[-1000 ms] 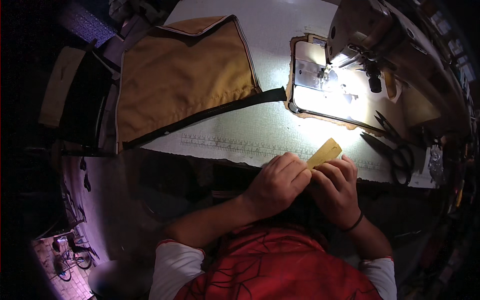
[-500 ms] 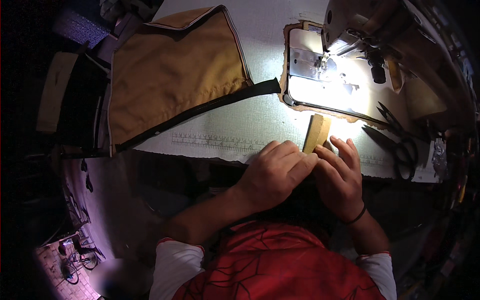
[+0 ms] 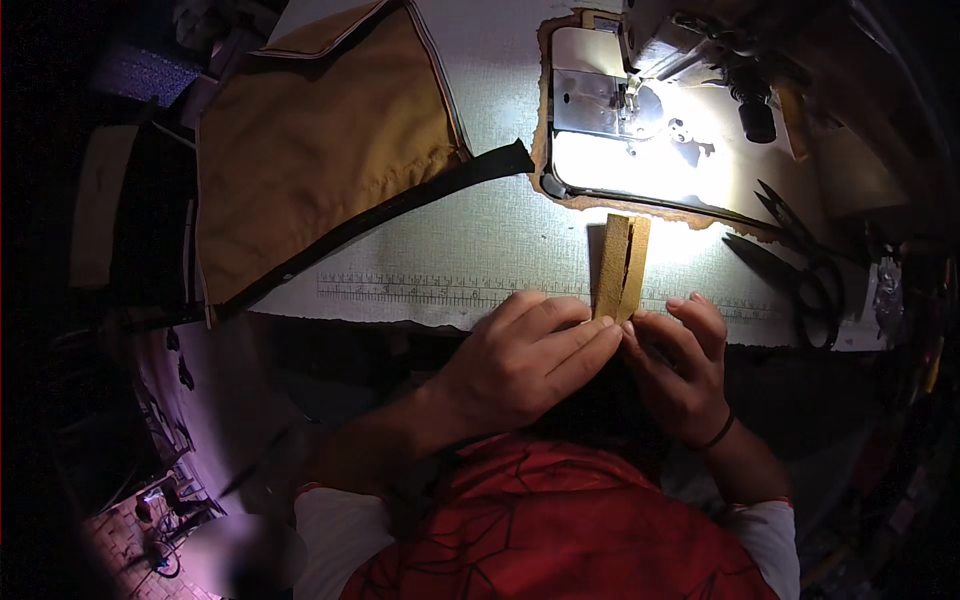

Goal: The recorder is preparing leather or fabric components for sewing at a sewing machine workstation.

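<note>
A narrow folded strip of tan fabric (image 3: 621, 264) lies upright on the white table (image 3: 480, 240), pointing at the lit bed of the sewing machine (image 3: 640, 130). My left hand (image 3: 525, 355) pinches its near end with the fingertips. My right hand (image 3: 678, 360) touches the same end from the right, fingers spread on the table edge. A printed ruler strip (image 3: 430, 292) runs along the table front under the fabric strip.
A large tan fabric piece with black edging (image 3: 320, 150) covers the table's left half. Black scissors (image 3: 800, 270) lie at the right, beside small tools (image 3: 885, 295). A dark chair or rack (image 3: 130, 200) stands at the left, floor clutter (image 3: 165, 500) below.
The tan strip has turned from slanting right to standing straight and moved up onto the table toward the machine. Both hands followed it forward.
</note>
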Tool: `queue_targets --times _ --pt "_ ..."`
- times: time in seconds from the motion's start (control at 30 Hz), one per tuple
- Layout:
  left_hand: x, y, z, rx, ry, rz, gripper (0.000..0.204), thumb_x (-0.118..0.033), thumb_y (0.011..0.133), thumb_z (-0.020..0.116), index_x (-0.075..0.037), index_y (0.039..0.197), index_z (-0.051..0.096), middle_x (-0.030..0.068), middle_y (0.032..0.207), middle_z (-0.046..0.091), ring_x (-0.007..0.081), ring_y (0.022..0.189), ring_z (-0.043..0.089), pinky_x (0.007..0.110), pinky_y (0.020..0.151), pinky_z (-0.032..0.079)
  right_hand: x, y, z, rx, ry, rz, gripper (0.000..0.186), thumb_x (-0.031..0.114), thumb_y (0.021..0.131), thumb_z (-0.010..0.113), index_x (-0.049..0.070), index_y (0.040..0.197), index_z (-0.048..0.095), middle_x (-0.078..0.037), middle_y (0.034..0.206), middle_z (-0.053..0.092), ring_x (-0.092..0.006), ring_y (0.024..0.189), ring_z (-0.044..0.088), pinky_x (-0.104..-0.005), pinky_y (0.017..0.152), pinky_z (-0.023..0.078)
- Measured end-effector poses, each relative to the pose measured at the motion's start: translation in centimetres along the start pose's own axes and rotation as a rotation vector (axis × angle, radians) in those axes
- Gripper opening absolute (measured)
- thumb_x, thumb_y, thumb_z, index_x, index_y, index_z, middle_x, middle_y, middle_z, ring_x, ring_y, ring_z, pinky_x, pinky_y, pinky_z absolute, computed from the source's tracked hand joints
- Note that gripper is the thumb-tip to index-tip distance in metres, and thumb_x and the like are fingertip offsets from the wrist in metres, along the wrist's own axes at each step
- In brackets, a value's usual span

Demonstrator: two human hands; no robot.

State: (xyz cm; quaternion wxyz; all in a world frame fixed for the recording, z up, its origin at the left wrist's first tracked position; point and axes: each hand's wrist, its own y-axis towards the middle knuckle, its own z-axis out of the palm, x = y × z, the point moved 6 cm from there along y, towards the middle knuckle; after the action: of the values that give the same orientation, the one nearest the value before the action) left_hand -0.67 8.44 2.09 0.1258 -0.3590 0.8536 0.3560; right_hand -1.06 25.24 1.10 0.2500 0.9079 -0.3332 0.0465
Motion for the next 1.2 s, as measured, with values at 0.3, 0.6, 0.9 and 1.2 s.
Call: queue_targets --times 0.3,0.6,0.9,1.2 --pt "-0.5 -0.5 0.3 -0.013 -0.009 0.047 0.033 -0.009 0.081 0.066 0.000 0.112 0.069 0.0069 0.100 0.071 0.0230 0.093 0.066 0.036 0.075 0.050 0.0 -0.1 -0.1 -0.014 0.066 0.003 0.027 0.013 0.079 0.070 0.009 0.105 0.073 -0.005 0.114 0.068 -0.0285 0.115 0.057 -0.0521 0.105 0.042" --pt "0.6 0.4 0.5 -0.003 -0.141 -0.204 0.035 -0.002 0.078 0.075 -0.002 0.112 0.068 0.0048 0.088 0.068 0.0230 0.081 0.064 0.036 0.070 0.046 -0.2 1.2 -0.2 0.012 0.110 0.078 0.020 0.012 0.078 0.070 0.010 0.098 0.068 -0.004 0.109 0.066 -0.0270 0.113 0.057 -0.0527 0.106 0.040" --pt "1.0 1.4 0.5 -0.011 -0.202 -0.328 0.032 -0.002 0.082 0.072 -0.003 0.113 0.067 0.0052 0.086 0.067 0.0252 0.079 0.062 0.038 0.073 0.047 -0.4 2.3 -0.2 0.002 0.132 0.140 0.018 0.011 0.078 0.071 0.010 0.095 0.066 -0.003 0.105 0.063 -0.0264 0.109 0.056 -0.0513 0.102 0.042" --pt "1.4 2.2 0.4 0.023 -0.229 -0.342 0.020 -0.001 0.081 0.071 -0.003 0.100 0.067 0.0091 0.086 0.065 0.0289 0.080 0.060 0.040 0.073 0.049 -0.7 2.6 -0.2 -0.041 0.192 0.168 0.018 0.009 0.077 0.072 0.009 0.094 0.065 -0.004 0.100 0.063 -0.0269 0.103 0.057 -0.0492 0.099 0.043"
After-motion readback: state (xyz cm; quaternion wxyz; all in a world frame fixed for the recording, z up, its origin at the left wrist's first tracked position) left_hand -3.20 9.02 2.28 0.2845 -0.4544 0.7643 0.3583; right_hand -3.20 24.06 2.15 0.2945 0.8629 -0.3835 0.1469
